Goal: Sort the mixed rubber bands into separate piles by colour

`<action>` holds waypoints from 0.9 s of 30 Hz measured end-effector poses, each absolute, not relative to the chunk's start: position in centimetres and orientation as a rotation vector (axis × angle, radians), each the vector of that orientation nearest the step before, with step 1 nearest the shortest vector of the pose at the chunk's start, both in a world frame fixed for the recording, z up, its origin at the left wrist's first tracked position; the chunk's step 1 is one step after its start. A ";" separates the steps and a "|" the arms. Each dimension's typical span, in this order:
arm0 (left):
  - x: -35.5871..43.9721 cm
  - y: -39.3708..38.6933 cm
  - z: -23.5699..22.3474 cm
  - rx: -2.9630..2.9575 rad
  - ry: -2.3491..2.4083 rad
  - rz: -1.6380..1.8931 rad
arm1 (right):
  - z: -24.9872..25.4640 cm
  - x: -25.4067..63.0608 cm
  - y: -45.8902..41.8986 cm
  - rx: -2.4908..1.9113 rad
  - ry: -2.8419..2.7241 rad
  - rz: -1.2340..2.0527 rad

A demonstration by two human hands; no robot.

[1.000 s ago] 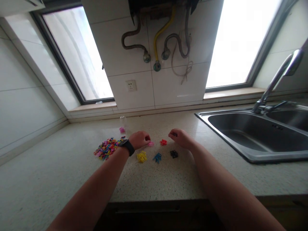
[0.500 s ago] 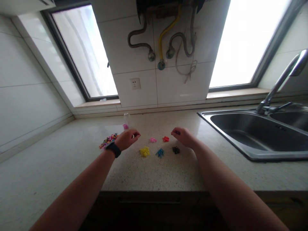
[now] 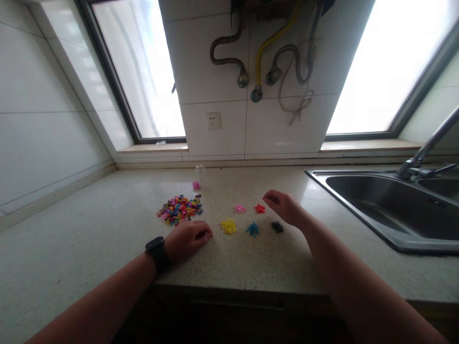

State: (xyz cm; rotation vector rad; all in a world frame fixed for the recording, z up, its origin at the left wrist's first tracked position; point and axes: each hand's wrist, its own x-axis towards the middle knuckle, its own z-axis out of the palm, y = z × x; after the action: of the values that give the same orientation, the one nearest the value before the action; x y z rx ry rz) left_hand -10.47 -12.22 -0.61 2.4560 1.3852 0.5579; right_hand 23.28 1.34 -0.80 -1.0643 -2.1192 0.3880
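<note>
My left hand (image 3: 190, 239), with a black watch on its wrist, rests low over the counter with fingers curled together. It lies just below a mixed heap of small coloured loops (image 3: 179, 209) that look like rubber bands, left of a yellow pile (image 3: 228, 226). My right hand (image 3: 282, 205) is curled with fingertips together, right of a red pile (image 3: 259, 208) and above a black pile (image 3: 277, 226). Between the hands lie a pink pile (image 3: 240, 209) and a blue pile (image 3: 253, 229). Whatever either hand pinches is too small to make out.
A clear container (image 3: 200, 176) with a pink piece (image 3: 195, 185) beside it stands behind the mixed heap. A steel sink (image 3: 380, 205) with a faucet is set into the counter (image 3: 89, 229) at right. Pipes and a wall socket (image 3: 214, 121) are on the tiled wall.
My left hand has left the pink pile, moving left and then toward the counter's front edge, uncovering the mixed heap. The right hand stays near the red pile. The view has shifted left.
</note>
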 end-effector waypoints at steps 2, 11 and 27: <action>-10.4 -12.1 -0.8 2.462 1.388 0.550 | 0.4 21.8 0.8 -1.034 -2.160 0.393; -10.2 -11.6 -0.6 2.504 1.421 0.464 | 4.1 10.5 0.9 -0.765 -2.682 0.281; -10.4 -11.2 -1.2 2.559 1.401 0.435 | 1.4 2.1 1.7 -0.856 -2.981 -0.059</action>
State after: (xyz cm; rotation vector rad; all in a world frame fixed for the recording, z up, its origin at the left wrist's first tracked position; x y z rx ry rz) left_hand -10.42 -11.22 -1.17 2.5590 1.4005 0.4348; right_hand 2.14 1.70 1.41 -0.8561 -2.9807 -0.0588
